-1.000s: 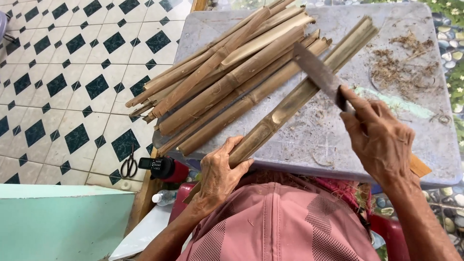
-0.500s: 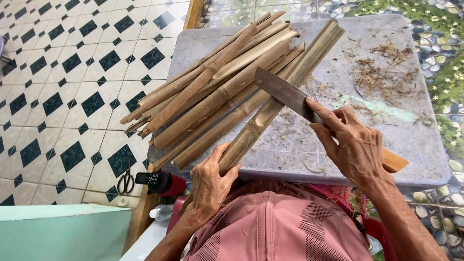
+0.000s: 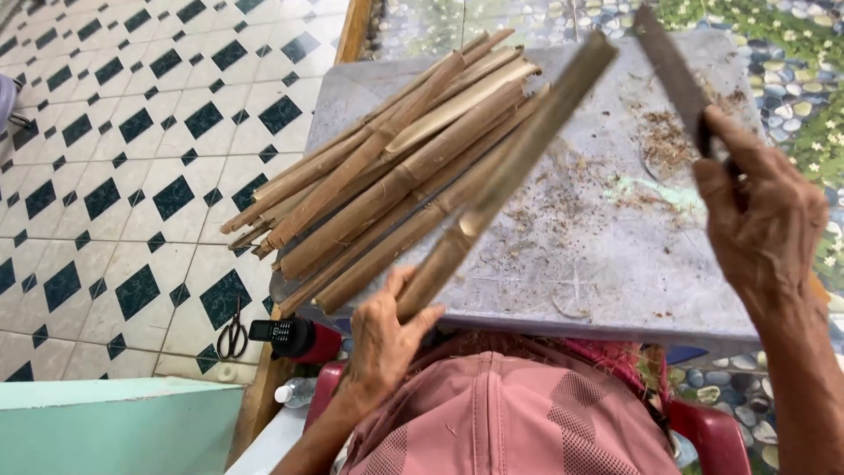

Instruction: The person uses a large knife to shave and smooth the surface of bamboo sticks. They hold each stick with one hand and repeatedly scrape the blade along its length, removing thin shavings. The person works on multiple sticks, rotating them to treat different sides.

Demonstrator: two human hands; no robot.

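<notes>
The left hand (image 3: 382, 339) grips the near end of a bamboo stalk (image 3: 510, 167), fingers wrapped around it, tilting it up over the grey table (image 3: 607, 255). The right hand (image 3: 760, 220) holds a cleaver (image 3: 673, 70) raised, fingers closed on its handle. It seems a chopping step; the blade must come down precisely on the stalk.

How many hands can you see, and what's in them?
2. The left hand grips the near end of a bamboo stick raised off the grey table. The right hand holds a knife lifted up at the right.
</notes>
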